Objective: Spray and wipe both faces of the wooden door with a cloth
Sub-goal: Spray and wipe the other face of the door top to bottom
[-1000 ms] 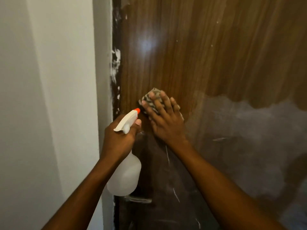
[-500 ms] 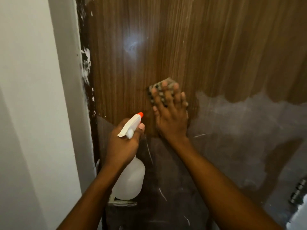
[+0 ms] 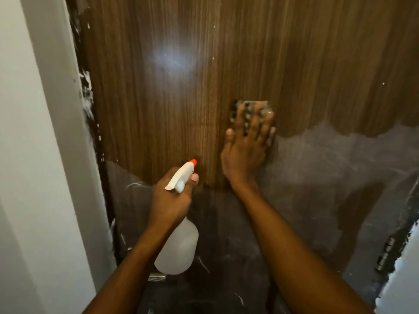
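The wooden door (image 3: pixel 260 53) fills the view, brown and streaked on top, with a dull grey film over its lower part. My right hand (image 3: pixel 246 150) lies flat on the door and presses a folded patterned cloth (image 3: pixel 250 107) against the wood at the film's upper edge. My left hand (image 3: pixel 170 198) grips a white spray bottle (image 3: pixel 178 248) by its neck; the orange nozzle (image 3: pixel 193 162) points up toward the door. The bottle's body hangs below my fist.
A white wall and door frame (image 3: pixel 45 132) run down the left, with chipped paint along the door's dark edge (image 3: pixel 87 96). A metal hinge (image 3: pixel 384 254) shows at the lower right beside a pale wall. A metal handle part (image 3: pixel 156 277) peeks below the bottle.
My right hand has slid the cloth rightward across the door, away from the left edge. My left hand with the bottle has kept its pose below it.
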The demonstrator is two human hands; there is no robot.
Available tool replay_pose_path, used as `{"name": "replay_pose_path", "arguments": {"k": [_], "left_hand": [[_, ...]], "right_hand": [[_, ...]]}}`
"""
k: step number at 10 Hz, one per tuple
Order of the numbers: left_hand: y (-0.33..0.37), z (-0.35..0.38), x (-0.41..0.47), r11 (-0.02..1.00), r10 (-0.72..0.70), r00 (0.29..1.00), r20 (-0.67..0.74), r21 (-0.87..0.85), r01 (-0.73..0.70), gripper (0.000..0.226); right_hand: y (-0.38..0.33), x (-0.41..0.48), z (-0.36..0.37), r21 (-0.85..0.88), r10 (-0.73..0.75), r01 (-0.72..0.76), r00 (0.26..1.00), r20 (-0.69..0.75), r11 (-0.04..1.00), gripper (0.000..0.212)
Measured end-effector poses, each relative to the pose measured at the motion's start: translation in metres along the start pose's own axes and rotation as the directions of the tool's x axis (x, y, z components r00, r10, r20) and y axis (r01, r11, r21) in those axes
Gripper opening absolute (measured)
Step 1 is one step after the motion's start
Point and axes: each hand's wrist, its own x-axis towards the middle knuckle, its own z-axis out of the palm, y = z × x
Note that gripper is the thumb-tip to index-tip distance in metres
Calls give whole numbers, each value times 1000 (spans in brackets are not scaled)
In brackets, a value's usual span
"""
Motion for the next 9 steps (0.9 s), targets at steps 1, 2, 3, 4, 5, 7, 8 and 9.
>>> {"name": "replay_pose_path", "arguments": {"k": [1, 2, 3, 4, 5, 7, 8, 9], "left_hand": [[5, 19, -3, 999, -44, 998, -37, -33, 43, 61], [13, 37, -8, 999, -35, 998, -51, 4, 36, 37], [18, 54, -14, 1000, -29, 999, -22, 3, 29, 42], [19, 63, -13, 1000, 1, 1000, 9, -15, -1, 31], [20, 72, -19, 1000, -10, 999, 32, 11, 10, 29], [26, 97, -31, 997, -71, 997, -13, 39, 72, 43], [23, 100, -29, 1000, -1, 997, 76, 7, 1, 29], [21, 96, -26, 998, 61, 991, 121, -3, -61, 25]], "right_hand": [[22, -33, 1, 41, -495, 494, 856, 148, 868, 57], [87, -62, -6, 26, -556, 562, 809, 192, 827, 61], [122, -60, -17, -39, -349, 361, 920, 178, 932, 64], [120, -20, -24, -86, -32, 40, 995, 96, 996, 64], [90, 8, -25, -41, 119, -117, 991, 63, 992, 63], [119, -47, -19, -4, -522, 539, 818, 244, 842, 64], [154, -55, -23, -39, -405, 423, 887, 222, 905, 68], [169, -36, -37, -71, -124, 135, 981, 151, 988, 64]]}}
